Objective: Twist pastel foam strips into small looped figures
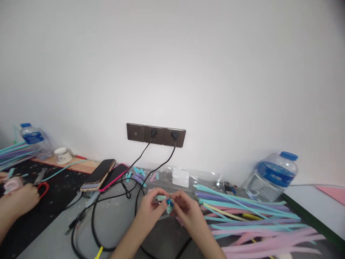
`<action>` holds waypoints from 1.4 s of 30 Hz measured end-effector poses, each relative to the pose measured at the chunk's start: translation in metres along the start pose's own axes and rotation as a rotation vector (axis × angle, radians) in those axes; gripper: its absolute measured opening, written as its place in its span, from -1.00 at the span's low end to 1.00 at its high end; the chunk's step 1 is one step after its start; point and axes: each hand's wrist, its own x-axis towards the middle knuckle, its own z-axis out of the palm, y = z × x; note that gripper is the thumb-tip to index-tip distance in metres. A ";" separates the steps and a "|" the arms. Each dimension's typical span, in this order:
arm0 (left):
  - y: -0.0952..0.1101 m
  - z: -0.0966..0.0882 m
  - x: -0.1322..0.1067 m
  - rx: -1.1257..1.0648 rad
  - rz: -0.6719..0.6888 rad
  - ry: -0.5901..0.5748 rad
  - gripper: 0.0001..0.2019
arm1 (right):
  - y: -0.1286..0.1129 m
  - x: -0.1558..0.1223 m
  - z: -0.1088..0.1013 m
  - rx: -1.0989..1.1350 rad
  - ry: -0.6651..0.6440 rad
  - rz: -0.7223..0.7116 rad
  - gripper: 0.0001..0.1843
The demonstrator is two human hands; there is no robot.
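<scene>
On the counter (113, 219) lie two phones (98, 174), two water bottles (272, 176), one white jar (62, 155), one clear box (180, 177) and pipe cleaners (250, 212) too many to count, beneath three wall sockets (156, 135) holding two cables (161, 164).

left hand (150, 207) + right hand (185, 209): together pinch a small teal-blue pipe-cleaner piece (169, 205) over the desk (115, 219) | right: pastel pipe cleaner pile (250, 219), water bottle (272, 175) | left: two phones (105, 174), black cables (91, 223), co-worker's hand (20, 201)
</scene>
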 end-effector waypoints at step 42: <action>-0.001 0.011 -0.004 -0.419 -0.100 -0.037 -0.83 | -0.013 -0.007 0.007 0.555 -0.112 0.267 -0.62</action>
